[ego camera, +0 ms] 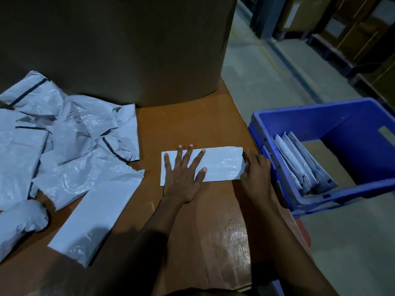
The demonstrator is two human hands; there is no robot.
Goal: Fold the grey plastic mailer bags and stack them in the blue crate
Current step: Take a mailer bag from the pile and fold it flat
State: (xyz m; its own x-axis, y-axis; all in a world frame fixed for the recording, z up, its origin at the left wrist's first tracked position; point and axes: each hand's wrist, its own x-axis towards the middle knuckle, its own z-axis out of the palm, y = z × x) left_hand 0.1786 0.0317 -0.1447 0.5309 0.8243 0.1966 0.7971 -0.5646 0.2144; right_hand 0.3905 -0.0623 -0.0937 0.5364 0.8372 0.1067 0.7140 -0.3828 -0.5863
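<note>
Room: a dim warehouse aisle with a pale concrete floor [267, 86] and racks of cartons [352, 28] at the far right.
Surface: a brown cardboard top [192, 124] served as the bench, with a tall carton [117, 50] standing at its back edge.
Folded mailer [222, 165]: a grey bag lay folded into a long narrow strip at the middle of the cardboard top, running left to right, its right end near the crate.
Left hand [181, 178]: lay palm down on the left half of the strip, fingers straight and spread wide, pressing it flat.
Right hand [256, 174]: was at the strip's right end, fingers curled round that edge and gripping it.
Blue crate [310, 112]: sat just off the right edge of the surface, tilted in the view.
Stacked bags [299, 163]: several folded grey bags stood on edge against the crate's left wall.
Loose pile [64, 129]: crumpled grey mailers with dark seal strips were heaped at the left.
Flat bag [92, 221]: one smoother mailer lay at a slant at the pile's near edge.
Balled bag [21, 218]: a scrunched one sat at the far left.
</note>
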